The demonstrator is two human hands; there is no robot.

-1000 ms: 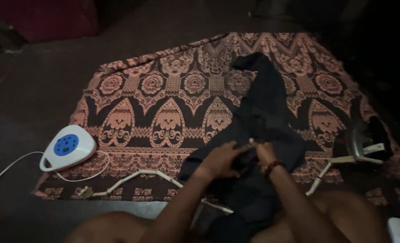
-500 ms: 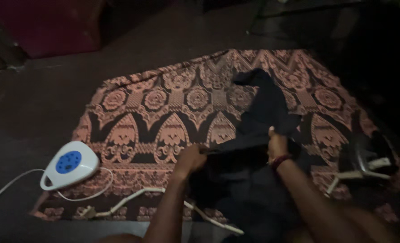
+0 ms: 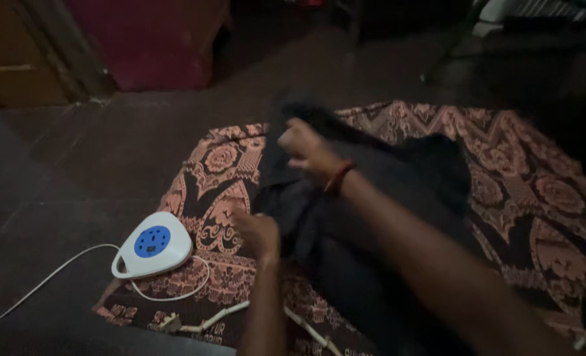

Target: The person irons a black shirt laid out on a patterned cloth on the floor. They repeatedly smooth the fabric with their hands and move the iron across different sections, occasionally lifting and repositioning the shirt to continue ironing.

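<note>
Patterned brown-and-orange mat (image 3: 537,198) on the floor, bearing a dark garment (image 3: 372,217) at its middle. I see my right hand (image 3: 309,150) clenching the garment's far edge, my left hand (image 3: 258,232) pinching its near-left edge. White extension socket (image 3: 152,244), blue-faced, near left.

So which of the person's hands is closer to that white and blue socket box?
The left. The left hand grips the dark garment just right of the socket box; the right hand holds the garment higher up, farther away.
</note>
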